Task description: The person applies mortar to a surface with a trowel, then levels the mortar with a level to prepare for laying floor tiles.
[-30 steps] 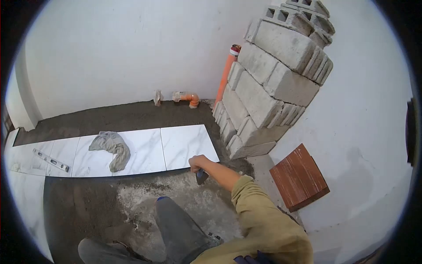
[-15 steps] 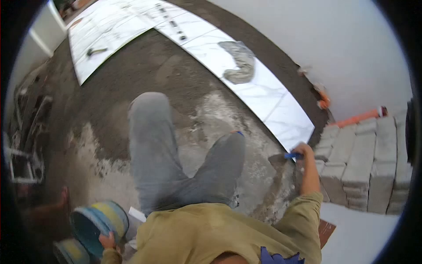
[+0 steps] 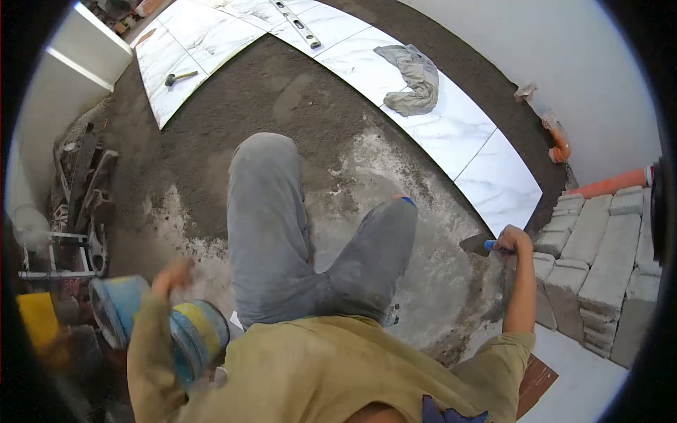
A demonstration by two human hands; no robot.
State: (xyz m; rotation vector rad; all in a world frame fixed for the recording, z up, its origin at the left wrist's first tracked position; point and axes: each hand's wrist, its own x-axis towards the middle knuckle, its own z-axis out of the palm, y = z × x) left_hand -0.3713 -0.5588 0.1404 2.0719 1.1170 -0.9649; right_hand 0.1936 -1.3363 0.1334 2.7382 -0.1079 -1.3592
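Observation:
Closed round the blue handle of a trowel [image 3: 475, 244], my right hand [image 3: 514, 240] is at the near corner of a white marbled tile [image 3: 499, 185]. The trowel's blade lies low over the bare floor beside that tile. My left hand [image 3: 173, 275] is raised above two blue-and-yellow buckets [image 3: 201, 328] at the lower left. Motion smears its fingers, so what they hold, if anything, cannot be made out. A grey cloth [image 3: 416, 81] lies crumpled on the tiles.
A spirit level [image 3: 296, 25] and a hammer [image 3: 180, 78] rest on tiles. Grey blocks [image 3: 589, 236] are stacked at the right, near an orange pipe [image 3: 608, 184]. Scrap pieces [image 3: 88, 176] and a metal frame [image 3: 60, 254] are at the left.
My left hand has let go of the bucket rim and moved up. The buckets have changed places or shifted. The view has turned; my right hand still holds the trowel.

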